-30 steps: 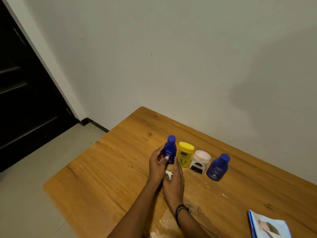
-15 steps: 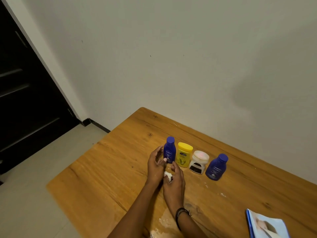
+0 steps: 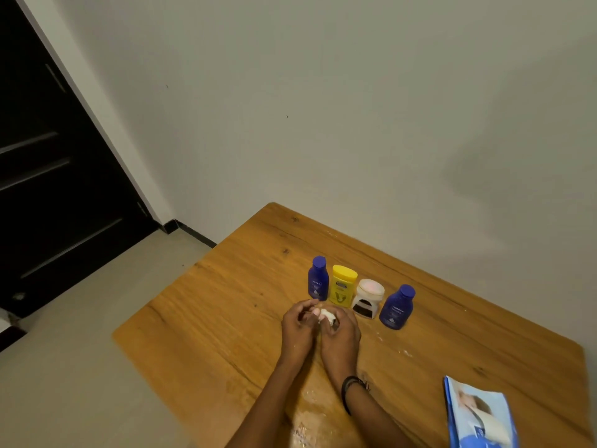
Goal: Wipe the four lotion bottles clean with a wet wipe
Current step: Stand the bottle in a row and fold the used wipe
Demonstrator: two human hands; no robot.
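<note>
A row of containers stands on the wooden table (image 3: 210, 318): a small blue bottle (image 3: 318, 279), a yellow bottle (image 3: 342, 285), a white jar (image 3: 368, 298) and a second blue bottle (image 3: 397, 307). Just in front of the row, my left hand (image 3: 298, 328) and my right hand (image 3: 340, 334) meet, both pinching a crumpled white wet wipe (image 3: 327, 316). Neither hand touches a bottle. A dark band circles my right wrist.
A blue wet-wipe pack (image 3: 478, 415) lies at the near right of the table. Wet smears and white flecks mark the wood near my forearms. The wall runs close behind the bottles. The table's left edge drops to a tiled floor, with a dark door beyond.
My left hand has let go of the small blue bottle, which now stands alone in the row. Both hands drew back toward me and closed together on the wipe.
</note>
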